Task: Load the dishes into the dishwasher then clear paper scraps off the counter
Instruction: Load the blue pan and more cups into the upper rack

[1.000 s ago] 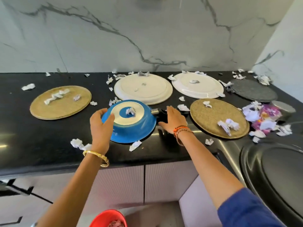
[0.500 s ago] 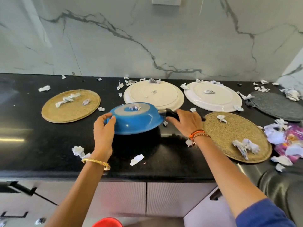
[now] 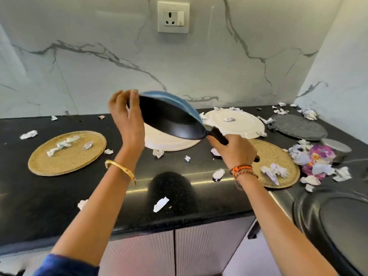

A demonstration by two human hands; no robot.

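Observation:
A blue frying pan (image 3: 171, 118) with a black inside hangs tilted above the black counter (image 3: 59, 196), its inside turned toward me. My right hand (image 3: 235, 150) grips its black handle. My left hand (image 3: 125, 114) holds the pan's left rim, fingers over the edge. Behind the pan lie two white plates: one (image 3: 169, 142) partly hidden by it, the other (image 3: 235, 121) to the right with a paper scrap on it. Crumpled paper scraps (image 3: 161, 204) are scattered over the counter.
Two woven round mats (image 3: 67, 154) (image 3: 278, 166) lie left and right, both with scraps on them. A grey mat (image 3: 298, 127), a steel cup (image 3: 336, 150) and a pile of coloured paper (image 3: 316, 162) sit at the right. A dark sink (image 3: 338, 226) is at lower right. A wall socket (image 3: 172, 16) is above.
The pan has gone from lying upside down on the counter to being lifted and tipped up, inside facing me. The scrap that sat on its base is gone from view.

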